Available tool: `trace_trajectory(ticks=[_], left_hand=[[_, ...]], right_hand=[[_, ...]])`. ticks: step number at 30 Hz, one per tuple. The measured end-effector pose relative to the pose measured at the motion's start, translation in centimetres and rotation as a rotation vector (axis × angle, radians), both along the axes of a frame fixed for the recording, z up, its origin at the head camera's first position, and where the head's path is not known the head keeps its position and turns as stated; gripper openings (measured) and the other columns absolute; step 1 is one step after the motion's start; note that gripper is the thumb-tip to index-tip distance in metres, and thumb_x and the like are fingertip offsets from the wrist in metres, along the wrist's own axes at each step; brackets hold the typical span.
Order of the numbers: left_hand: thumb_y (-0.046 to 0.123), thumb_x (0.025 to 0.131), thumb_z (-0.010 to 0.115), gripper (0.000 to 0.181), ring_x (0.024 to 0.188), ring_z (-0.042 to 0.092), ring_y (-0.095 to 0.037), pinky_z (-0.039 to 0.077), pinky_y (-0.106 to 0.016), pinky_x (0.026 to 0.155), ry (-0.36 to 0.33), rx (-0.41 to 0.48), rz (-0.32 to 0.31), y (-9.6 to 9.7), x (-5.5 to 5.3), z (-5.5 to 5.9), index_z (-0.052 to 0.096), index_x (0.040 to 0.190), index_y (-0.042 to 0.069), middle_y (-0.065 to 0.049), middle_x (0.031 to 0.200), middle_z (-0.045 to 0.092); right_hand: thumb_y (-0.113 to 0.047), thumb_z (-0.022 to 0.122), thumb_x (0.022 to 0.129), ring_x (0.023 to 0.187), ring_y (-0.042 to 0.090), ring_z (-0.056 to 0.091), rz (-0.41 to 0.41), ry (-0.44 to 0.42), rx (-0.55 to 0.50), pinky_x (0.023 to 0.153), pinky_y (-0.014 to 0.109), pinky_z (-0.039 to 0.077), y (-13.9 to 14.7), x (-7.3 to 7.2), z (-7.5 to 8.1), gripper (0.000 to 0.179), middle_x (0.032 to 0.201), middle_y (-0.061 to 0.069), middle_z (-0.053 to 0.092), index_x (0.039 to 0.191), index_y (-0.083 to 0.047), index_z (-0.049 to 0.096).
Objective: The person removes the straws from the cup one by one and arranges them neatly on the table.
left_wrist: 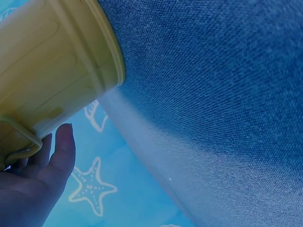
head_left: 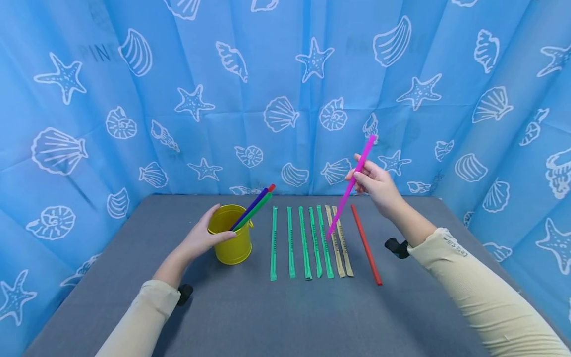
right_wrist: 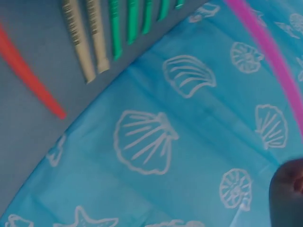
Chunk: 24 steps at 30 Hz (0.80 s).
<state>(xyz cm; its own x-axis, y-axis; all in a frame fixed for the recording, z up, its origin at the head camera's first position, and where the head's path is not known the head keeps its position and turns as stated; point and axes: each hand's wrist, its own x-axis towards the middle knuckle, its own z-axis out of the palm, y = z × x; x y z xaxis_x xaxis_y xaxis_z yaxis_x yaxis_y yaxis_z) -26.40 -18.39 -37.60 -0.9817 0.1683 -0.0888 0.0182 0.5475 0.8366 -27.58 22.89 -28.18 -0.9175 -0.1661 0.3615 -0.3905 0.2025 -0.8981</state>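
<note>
A small yellow bucket (head_left: 234, 248) stands at the left of the table, with my left hand (head_left: 200, 235) curved round its rim, thumb along the near side. Leaning out of it are a purple straw (head_left: 252, 206) and a green straw (head_left: 255, 212), with a red tip (head_left: 272, 188) just behind. In the left wrist view the bucket (left_wrist: 57, 61) shows its side and wire handle, next to the left fingers (left_wrist: 64, 146). Above the table on the right, my right hand (head_left: 376, 183) pinches a magenta straw (head_left: 344, 202), held slanted. Its lower end overlaps the wrapped straws in the head view.
A row of several green-wrapped straws (head_left: 304, 243) lies in the middle of the grey table (head_left: 250, 317). Beside them are two tan-wrapped straws (head_left: 339, 248), then a bare red straw (head_left: 367, 245). A blue seashell curtain (head_left: 285, 148) hangs behind the table and along both sides.
</note>
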Motion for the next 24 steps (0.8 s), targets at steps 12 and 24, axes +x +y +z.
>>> trace_trajectory(ticks=[12,24], left_hand=[[0.055,0.082,0.071,0.107,0.142,0.013,-0.043,0.018,-0.068,0.107,-0.003,-0.002,0.001,0.0,0.0,0.0,0.006,0.157,0.016,-0.019,0.159,0.011],[0.055,0.082,0.071,0.106,0.142,0.013,-0.043,0.018,-0.068,0.107,-0.001,-0.003,0.001,0.0,0.0,0.0,0.006,0.157,0.016,-0.019,0.159,0.011]], right_hand=[[-0.010,0.061,0.097,0.069,0.006,0.061,-0.162,0.055,0.077,0.058,0.021,0.053,3.5,-0.7,-2.2,0.022,0.082,-0.011,0.065,0.112,0.002,0.052],[-0.010,0.063,0.095,0.086,0.002,0.060,-0.050,-0.116,0.328,0.074,0.020,0.053,7.3,-1.8,-4.2,0.054,0.117,0.016,0.052,0.140,0.008,0.041]])
